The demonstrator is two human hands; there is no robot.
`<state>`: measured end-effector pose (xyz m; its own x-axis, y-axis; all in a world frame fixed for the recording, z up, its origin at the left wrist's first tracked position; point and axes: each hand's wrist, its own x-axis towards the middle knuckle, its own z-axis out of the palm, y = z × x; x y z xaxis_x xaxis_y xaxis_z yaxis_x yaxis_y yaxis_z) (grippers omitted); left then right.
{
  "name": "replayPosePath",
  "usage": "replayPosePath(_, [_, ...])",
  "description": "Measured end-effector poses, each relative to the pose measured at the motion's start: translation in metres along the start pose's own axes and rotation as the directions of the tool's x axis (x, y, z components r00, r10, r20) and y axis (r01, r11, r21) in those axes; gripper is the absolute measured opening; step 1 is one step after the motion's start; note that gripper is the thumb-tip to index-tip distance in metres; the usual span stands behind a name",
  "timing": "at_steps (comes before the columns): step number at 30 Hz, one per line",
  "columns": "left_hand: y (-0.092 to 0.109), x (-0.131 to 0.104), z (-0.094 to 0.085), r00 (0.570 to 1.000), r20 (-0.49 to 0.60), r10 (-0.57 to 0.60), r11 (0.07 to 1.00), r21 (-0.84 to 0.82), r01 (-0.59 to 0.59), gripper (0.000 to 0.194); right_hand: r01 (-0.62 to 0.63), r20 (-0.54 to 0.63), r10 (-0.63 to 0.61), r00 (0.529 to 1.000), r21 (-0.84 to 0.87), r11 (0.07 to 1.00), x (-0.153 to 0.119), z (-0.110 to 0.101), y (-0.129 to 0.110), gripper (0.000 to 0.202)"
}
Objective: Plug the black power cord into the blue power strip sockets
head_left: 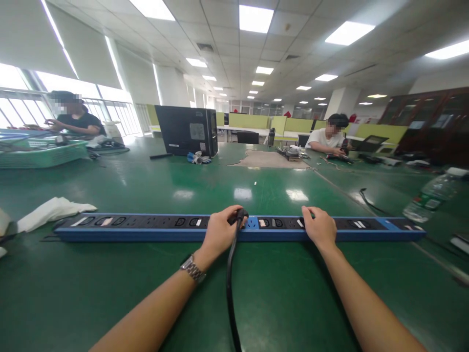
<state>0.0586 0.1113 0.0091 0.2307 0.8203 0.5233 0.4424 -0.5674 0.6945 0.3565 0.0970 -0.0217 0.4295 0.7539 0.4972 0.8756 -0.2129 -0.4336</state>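
A long blue and black power strip [146, 235] lies across the green table, with several sockets along its top. My left hand [223, 230], a metal watch on its wrist, is closed round the plug end of a thick black cable [230, 283] at the strip's middle, left of a light-blue socket. From the plug the cable hangs down toward the bottom edge of the view. My right hand [319, 226] rests on the strip farther right, fingers bent over a small dark piece with a white label; whether it grips this cannot be made out.
White cloth or paper [54, 212] lies at the strip's left end, a water bottle [432, 195] near its right end. Behind stand a black computer case [186, 131] and a green basket [44, 154]. Two people sit at the far left and far right.
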Motion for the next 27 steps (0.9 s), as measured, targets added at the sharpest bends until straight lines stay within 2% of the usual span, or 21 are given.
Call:
replayPosePath(2, [0.0, 0.003, 0.014, 0.999, 0.041, 0.003, 1.0, 0.018, -0.003, 0.022, 0.008, 0.003, -0.008, 1.0, -0.008, 1.0, 0.0, 0.0, 0.0, 0.044])
replayPosePath(4, [0.001, 0.005, 0.022, 0.997, 0.081, 0.012, 0.998, 0.066, -0.017, 0.02, 0.006, -0.001, -0.006, 1.0, -0.016, 1.0, 0.0, 0.0, 0.0, 0.045])
replayPosePath(10, [0.005, 0.003, 0.022, 0.988, 0.151, 0.031, 0.968, 0.242, -0.068, 0.027, 0.019, -0.016, -0.019, 1.0, 0.014, 1.0, 0.0, -0.001, 0.0, 0.047])
replayPosePath(12, [0.004, 0.003, 0.021, 0.988, 0.15, 0.043, 0.976, 0.204, -0.074, 0.026, 0.02, -0.019, -0.02, 1.0, 0.029, 0.999, 0.0, -0.002, -0.001, 0.047])
replayPosePath(15, [0.006, 0.007, 0.026, 1.0, 0.014, -0.02, 0.999, -0.037, 0.021, 0.026, 0.011, -0.015, -0.01, 1.0, 0.04, 0.999, 0.0, -0.002, -0.003, 0.049])
replayPosePath(17, [0.014, 0.012, 0.037, 0.997, -0.055, -0.058, 0.985, -0.167, 0.048, 0.029, -0.003, -0.01, 0.003, 1.0, 0.038, 0.999, 0.0, -0.002, -0.004, 0.049])
replayPosePath(18, [0.02, 0.015, 0.046, 0.998, -0.049, -0.049, 0.981, -0.19, 0.039, 0.028, -0.013, -0.012, 0.013, 1.0, 0.037, 0.999, 0.0, -0.002, -0.005, 0.05])
replayPosePath(20, [0.034, 0.021, 0.067, 0.999, 0.039, 0.002, 0.986, -0.166, 0.004, 0.024, -0.029, -0.023, 0.03, 0.999, 0.041, 0.999, -0.001, -0.003, -0.005, 0.051])
replayPosePath(23, [0.051, 0.028, 0.1, 0.993, 0.118, -0.028, 0.995, -0.096, 0.039, 0.023, -0.025, -0.032, 0.028, 0.999, 0.081, 0.996, -0.001, -0.003, -0.002, 0.053])
replayPosePath(25, [0.055, 0.031, 0.113, 0.987, 0.144, -0.066, 0.996, -0.047, 0.074, 0.023, -0.016, -0.035, 0.02, 0.999, 0.115, 0.993, -0.001, -0.003, 0.0, 0.055])
replayPosePath(27, [0.054, 0.032, 0.118, 0.984, 0.162, -0.071, 0.997, -0.016, 0.075, 0.023, -0.016, -0.044, 0.022, 0.999, 0.137, 0.99, -0.001, -0.003, 0.0, 0.056])
